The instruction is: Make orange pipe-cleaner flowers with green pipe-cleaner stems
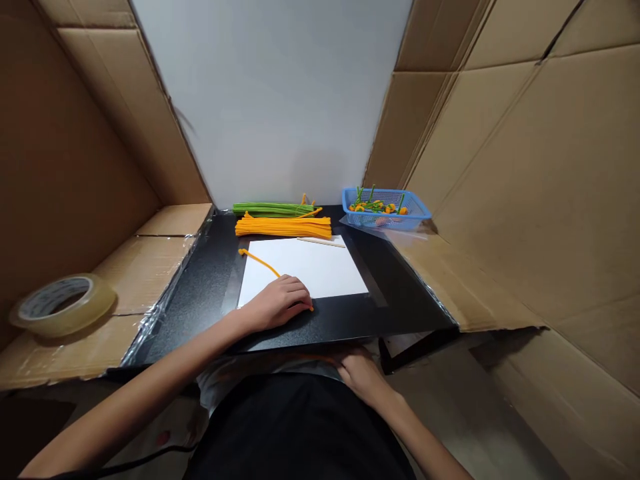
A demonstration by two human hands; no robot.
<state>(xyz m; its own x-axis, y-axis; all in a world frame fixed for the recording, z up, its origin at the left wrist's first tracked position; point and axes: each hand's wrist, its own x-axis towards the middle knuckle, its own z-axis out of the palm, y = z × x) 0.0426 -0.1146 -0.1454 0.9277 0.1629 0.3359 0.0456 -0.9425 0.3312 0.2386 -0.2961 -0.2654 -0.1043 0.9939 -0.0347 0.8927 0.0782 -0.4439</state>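
Note:
My left hand [281, 301] rests at the near edge of the white sheet, its fingers curled closed over an orange pipe cleaner [263, 262]. One end of that stem runs out to the far left and finishes in a small curl; a short orange tip shows by my fingertips. My right hand [359, 375] is below the front edge of the table, close to my lap, and its fingers are hidden. Beyond the white sheet [320, 273] lie a bundle of orange pipe cleaners [283, 227] and a bundle of green pipe cleaners [270, 209]. A thin pale stick [321, 242] lies across the sheet's far edge.
A blue basket [420, 212] at the back right holds several orange and green pipe-cleaner pieces. On the cardboard to the left lies a roll of clear tape [103, 303]. Cardboard walls [540, 173] flank the black tabletop [400, 313], with a pale wall [280, 100] behind.

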